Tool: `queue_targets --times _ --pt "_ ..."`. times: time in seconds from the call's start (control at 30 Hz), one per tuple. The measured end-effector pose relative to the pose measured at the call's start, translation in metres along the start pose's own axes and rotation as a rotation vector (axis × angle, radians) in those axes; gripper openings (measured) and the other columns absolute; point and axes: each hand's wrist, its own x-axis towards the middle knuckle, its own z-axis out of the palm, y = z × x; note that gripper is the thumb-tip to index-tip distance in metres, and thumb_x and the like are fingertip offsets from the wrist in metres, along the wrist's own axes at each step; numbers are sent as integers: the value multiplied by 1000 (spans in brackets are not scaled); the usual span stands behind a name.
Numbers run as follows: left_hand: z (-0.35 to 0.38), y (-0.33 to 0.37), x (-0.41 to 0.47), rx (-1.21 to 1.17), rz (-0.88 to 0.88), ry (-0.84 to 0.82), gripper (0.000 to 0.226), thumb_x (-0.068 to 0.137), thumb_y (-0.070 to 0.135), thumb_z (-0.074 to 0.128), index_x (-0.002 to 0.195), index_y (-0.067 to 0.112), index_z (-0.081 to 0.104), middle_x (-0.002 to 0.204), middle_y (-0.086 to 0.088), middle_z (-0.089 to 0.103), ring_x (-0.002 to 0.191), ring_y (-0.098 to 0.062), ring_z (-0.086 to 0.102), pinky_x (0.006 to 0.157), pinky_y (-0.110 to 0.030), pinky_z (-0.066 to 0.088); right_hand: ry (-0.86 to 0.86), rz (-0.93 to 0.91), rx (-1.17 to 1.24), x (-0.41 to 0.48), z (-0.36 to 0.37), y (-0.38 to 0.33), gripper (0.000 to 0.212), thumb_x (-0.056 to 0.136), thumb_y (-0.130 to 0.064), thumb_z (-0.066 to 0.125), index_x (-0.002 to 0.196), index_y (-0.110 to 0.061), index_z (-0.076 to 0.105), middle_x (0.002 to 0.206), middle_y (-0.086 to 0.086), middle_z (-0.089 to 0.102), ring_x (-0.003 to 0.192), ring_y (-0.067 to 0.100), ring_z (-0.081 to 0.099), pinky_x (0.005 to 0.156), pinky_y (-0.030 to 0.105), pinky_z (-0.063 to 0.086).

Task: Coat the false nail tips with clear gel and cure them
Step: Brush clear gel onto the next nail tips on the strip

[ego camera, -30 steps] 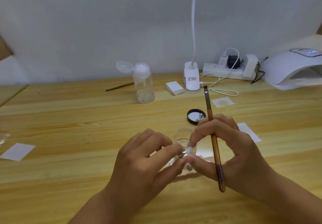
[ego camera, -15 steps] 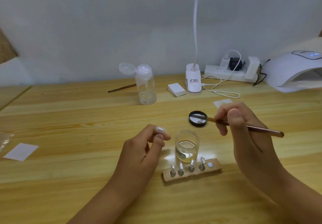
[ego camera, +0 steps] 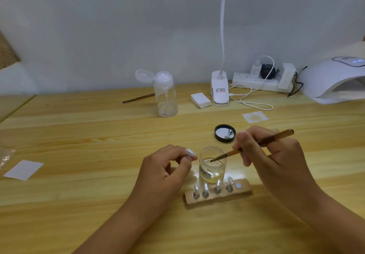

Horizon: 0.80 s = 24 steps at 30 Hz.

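My left hand [ego camera: 167, 171] holds a clear false nail tip [ego camera: 190, 152] pinched between thumb and fingers, just left of the small glass jar of clear gel [ego camera: 213, 164]. My right hand [ego camera: 270, 155] grips a brown brush [ego camera: 254, 145], whose bristle end dips into the jar's mouth. In front of the jar lies a wooden holder block [ego camera: 218, 194] with several metal stands in it. The white curing lamp [ego camera: 333, 79] sits at the far right by the wall.
A black jar lid [ego camera: 225, 133] lies behind the jar. Further back stand a clear pump bottle [ego camera: 165, 95], a second brush [ego camera: 138, 98], a white pad stack [ego camera: 201, 100], a clip lamp base [ego camera: 220, 90], a power strip [ego camera: 262, 79] with cables. White paper squares [ego camera: 23, 169] lie left.
My hands have drawn apart; the left one lifted the nail tip off the holder. My right hand turned the brush and brought its tip from the black lid down into the gel jar.
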Motion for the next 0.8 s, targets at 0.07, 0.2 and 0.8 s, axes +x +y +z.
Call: queue_targets --times 0.07,0.2,0.8 --pt "0 -1 1 5 -6 0 27 90 4 65 83 28 75 85 18 72 81 -5 64 58 -12 42 -50 6 -63 -1 2 2 38 95 -54 47 72 -28 64 62 -10 58 69 15 58 68 26 42" --pt "0 -2 1 -3 -5 2 27 89 3 66 82 27 76 85 16 72 80 -5 64 58 -9 42 -102 28 -142 -3 4 4 36 94 -58 44 75 -34 63 68 -15 60 79 13 58 71 27 40" --pt "0 -2 2 11 3 -12 25 88 4 67 82 27 77 83 14 71 79 -7 63 57 -11 40 24 -44 -63 1 0 2 39 97 -51 45 74 -27 64 62 -9 58 68 14 61 71 28 44"
